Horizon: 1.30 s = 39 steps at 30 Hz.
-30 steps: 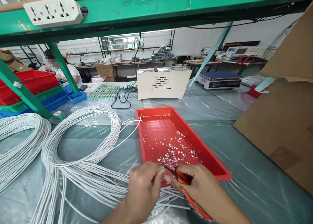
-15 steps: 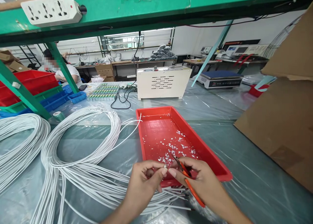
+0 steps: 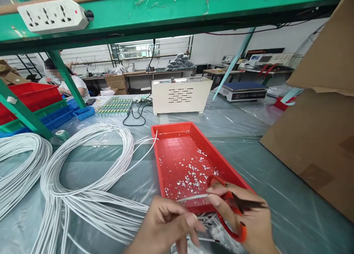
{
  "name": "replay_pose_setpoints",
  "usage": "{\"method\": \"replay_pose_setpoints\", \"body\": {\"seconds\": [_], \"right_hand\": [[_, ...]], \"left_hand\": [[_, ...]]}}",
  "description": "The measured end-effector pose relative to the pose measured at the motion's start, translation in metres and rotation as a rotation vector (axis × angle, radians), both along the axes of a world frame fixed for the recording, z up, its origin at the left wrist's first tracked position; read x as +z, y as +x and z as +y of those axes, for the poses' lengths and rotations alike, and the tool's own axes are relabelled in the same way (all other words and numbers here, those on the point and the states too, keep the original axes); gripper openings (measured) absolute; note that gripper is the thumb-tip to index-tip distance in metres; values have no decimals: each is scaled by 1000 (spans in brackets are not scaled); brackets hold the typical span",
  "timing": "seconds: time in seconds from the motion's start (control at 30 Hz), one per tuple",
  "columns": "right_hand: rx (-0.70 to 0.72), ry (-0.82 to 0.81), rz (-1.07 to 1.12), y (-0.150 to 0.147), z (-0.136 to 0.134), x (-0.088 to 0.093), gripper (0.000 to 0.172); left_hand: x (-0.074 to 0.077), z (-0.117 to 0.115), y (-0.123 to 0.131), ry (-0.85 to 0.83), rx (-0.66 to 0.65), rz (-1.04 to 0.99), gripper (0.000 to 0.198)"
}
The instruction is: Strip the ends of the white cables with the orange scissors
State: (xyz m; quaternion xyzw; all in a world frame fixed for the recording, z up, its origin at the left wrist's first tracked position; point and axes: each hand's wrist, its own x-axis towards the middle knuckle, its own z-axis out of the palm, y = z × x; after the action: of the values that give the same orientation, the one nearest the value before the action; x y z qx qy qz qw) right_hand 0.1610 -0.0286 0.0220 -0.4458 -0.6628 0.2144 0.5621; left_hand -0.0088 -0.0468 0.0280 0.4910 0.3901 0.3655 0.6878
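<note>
My right hand (image 3: pixel 243 217) holds orange-handled scissors (image 3: pixel 242 232) in the palm, their dark blades pointing right. Between its thumb and forefinger it pinches a thin white cable (image 3: pixel 193 198), whose other part runs behind my left hand. My left hand (image 3: pixel 168 224) is beside it, lower and to the left, its fingers loosely bent and apart with nothing seen gripped. Under both hands lie the ends of a bundle of white cables (image 3: pixel 110 206). Just beyond them is a red tray (image 3: pixel 229 161) scattered with small silvery scraps (image 3: pixel 193 176).
Coiled white cables (image 3: pixel 24 161) lie at the left. Behind the tray stands a cream metal box (image 3: pixel 179 97), with a scale (image 3: pixel 240 91) to its right. A cardboard sheet (image 3: pixel 312 154) leans at the right. A green beam (image 3: pixel 166 10) crosses overhead. Another person (image 3: pixel 79 86) sits at far left.
My hands were together over the tray's near edge; now they are apart, the left lower. The scissors have turned in my right hand, which now pinches the white cable. The view has shifted slightly.
</note>
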Motion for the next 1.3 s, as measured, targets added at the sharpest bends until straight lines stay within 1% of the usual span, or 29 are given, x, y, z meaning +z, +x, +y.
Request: {"method": "replay_pose_setpoints", "body": {"seconds": [0.03,0.07,0.1,0.17,0.23,0.3,0.37,0.4,0.47,0.5,0.57,0.6,0.63,0.7,0.73,0.8,0.87,1.0,1.17,1.3], "right_hand": [[-10,86,-20,0,0,0,8],[11,175,-55,0,0,0,13],[60,264,-108,-1,1,1,18],[179,412,-238,-2,3,0,26],[250,517,-373,-4,6,-1,26],[246,607,-475,-6,8,-3,21],[227,651,-536,-8,10,-7,19],[211,640,-534,-10,10,-9,20],[186,536,-463,-13,9,-13,22],[181,438,-405,-14,7,-14,20],[219,143,-281,-16,4,-16,12],[265,-33,-219,-16,1,-17,10],[330,-205,-159,-16,-1,-18,13],[495,-509,-41,-14,-5,-19,29],[581,-628,13,-13,-6,-20,36],[706,-810,92,-11,-9,-21,45],[772,-919,125,-10,-10,-21,48],[836,-994,92,-10,-9,-18,54],[813,-1082,98,-10,-8,-22,55],[798,-1113,82,-8,-8,-26,56]], "left_hand": [[-1,0,0,-84,-92,-51,31],[-2,0,1,-138,-142,-94,32],[-4,1,2,-163,-145,-134,32],[-9,5,5,-177,-59,-207,31],[-13,11,8,-197,67,-260,29],[-17,16,8,-238,173,-301,24],[-19,21,7,-262,223,-335,21],[-20,22,5,-255,234,-348,20],[-20,25,1,-213,255,-359,18],[-19,26,-2,-183,271,-351,18],[-16,28,-6,-110,310,-310,18],[-14,28,-8,-76,327,-280,18],[-12,29,-9,-42,343,-248,19],[-9,29,-11,10,366,-193,20],[-9,29,-11,28,377,-171,20],[-9,29,-12,58,392,-136,20],[-10,29,-12,79,403,-115,20],[-12,29,-13,90,416,-107,21],[-10,30,-12,104,423,-85,24],[-9,29,-12,131,427,-53,27]]}}
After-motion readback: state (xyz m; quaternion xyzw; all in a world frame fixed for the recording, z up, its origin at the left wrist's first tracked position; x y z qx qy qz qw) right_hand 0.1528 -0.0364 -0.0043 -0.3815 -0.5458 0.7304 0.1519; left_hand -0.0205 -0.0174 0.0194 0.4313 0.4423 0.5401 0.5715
